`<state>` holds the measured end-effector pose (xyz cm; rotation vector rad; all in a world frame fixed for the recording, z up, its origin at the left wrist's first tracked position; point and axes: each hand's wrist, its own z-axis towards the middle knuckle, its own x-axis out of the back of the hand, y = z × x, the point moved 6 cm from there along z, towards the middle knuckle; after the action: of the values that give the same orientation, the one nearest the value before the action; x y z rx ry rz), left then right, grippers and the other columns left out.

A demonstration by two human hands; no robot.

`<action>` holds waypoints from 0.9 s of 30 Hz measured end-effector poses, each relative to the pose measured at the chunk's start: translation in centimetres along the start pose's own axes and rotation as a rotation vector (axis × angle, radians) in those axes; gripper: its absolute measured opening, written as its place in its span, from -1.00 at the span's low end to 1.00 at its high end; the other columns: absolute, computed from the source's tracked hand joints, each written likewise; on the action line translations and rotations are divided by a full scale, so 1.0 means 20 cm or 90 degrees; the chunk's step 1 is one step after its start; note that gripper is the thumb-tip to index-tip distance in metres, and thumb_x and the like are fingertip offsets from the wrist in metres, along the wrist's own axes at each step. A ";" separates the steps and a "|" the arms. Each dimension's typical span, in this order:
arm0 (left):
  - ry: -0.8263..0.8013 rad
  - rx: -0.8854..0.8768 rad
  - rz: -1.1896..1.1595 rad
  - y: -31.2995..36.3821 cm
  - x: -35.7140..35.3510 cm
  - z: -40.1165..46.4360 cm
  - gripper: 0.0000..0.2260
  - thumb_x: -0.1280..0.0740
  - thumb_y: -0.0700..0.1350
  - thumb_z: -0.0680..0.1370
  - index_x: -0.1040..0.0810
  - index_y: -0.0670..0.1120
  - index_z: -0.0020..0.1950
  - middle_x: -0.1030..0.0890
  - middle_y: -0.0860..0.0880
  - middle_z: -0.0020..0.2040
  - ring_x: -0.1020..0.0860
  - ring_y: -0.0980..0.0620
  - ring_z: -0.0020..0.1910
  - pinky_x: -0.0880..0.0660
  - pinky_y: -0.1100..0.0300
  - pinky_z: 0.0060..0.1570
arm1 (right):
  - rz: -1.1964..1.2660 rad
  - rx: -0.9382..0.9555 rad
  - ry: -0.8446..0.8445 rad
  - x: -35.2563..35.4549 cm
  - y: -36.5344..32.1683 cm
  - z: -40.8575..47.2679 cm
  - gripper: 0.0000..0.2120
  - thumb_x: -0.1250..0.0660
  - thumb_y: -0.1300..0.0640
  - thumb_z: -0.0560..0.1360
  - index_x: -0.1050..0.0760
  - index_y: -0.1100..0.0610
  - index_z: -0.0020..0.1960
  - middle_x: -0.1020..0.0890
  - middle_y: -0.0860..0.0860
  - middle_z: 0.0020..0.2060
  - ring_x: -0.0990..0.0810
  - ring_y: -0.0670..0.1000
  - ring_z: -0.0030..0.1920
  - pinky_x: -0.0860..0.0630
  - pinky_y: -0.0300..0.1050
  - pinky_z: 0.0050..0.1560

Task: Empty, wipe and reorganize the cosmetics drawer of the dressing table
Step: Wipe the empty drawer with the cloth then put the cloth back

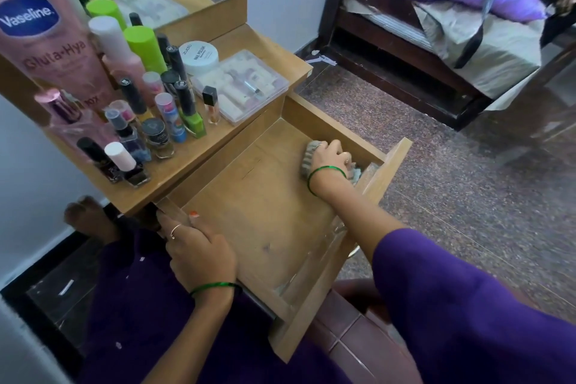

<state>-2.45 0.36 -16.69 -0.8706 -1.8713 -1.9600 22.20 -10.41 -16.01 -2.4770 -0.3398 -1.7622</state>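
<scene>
I note my left hand [199,251] gripping the near wall of the open drawer [249,212], its wooden floor bare. My right hand [330,156] presses a cloth [308,159] into the far corner, fingers closed on it. Bottles [140,121] crowd the tabletop [274,50]. Beyond, speckled floor [436,165] and a bed [452,25]

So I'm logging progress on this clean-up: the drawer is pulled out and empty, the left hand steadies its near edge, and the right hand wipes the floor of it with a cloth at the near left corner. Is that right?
Not quite. In the head view the right hand presses the cloth into the far right corner of the drawer, not the near left. The rest holds: the drawer is out and emptied, and the left hand grips its near edge.
</scene>
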 end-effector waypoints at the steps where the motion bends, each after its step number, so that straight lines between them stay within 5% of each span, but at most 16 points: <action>1: 0.002 0.002 -0.001 -0.01 0.00 0.00 -0.54 0.02 0.05 0.58 -0.08 -0.06 0.46 -0.53 -0.30 0.07 -0.56 -0.27 -0.11 -0.56 -0.20 -0.16 | -0.004 0.016 0.025 0.02 0.02 0.01 -0.63 -0.17 0.36 0.51 -0.24 0.28 0.30 -0.29 0.26 0.23 -0.38 0.31 0.20 -0.47 0.12 0.01; 7: -0.001 0.012 -0.006 0.00 -0.01 0.00 -0.57 -0.02 -0.01 0.62 -0.07 -0.05 0.48 -0.53 -0.29 0.09 -0.57 -0.24 -0.11 -0.57 -0.17 -0.17 | 0.038 0.103 0.133 0.14 -0.03 -0.07 -0.45 -0.34 0.35 0.40 -0.19 0.23 0.31 -0.26 0.20 0.25 -0.36 0.26 0.21 -0.50 0.01 0.00; 15: 0.011 0.003 -0.008 0.02 0.01 -0.01 -0.52 0.03 0.09 0.57 -0.05 0.00 0.46 -0.52 -0.28 0.16 -0.56 -0.27 -0.02 -0.55 -0.21 -0.12 | -0.030 -0.032 0.014 0.00 -0.01 -0.08 -0.66 -0.16 0.29 0.53 -0.23 0.27 0.29 -0.28 0.24 0.21 -0.45 0.38 0.14 -0.46 0.10 -0.21; 21: 0.010 0.013 -0.020 0.01 0.00 0.00 -0.49 0.07 0.16 0.52 -0.05 0.05 0.46 -0.53 -0.25 0.15 -0.57 -0.24 -0.01 -0.56 -0.20 -0.12 | -0.005 0.010 0.062 0.02 0.00 0.00 -0.66 -0.21 0.39 0.49 -0.24 0.27 0.23 -0.28 0.25 0.19 -0.41 0.39 0.15 -0.49 0.26 0.09; 27: 0.006 0.013 -0.017 0.01 0.00 0.00 -0.53 -0.01 0.04 0.59 -0.05 -0.03 0.48 -0.51 -0.27 0.20 -0.55 -0.25 0.05 -0.54 -0.21 -0.05 | 0.061 0.090 0.118 0.10 -0.06 -0.03 -0.50 -0.32 0.36 0.40 -0.22 0.22 0.28 -0.26 0.18 0.21 -0.40 0.25 0.14 -0.49 0.04 -0.10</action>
<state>-2.34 0.28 -16.50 -0.8336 -1.9047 -1.9543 22.07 -9.15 -13.97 -2.1767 -0.3141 -1.8428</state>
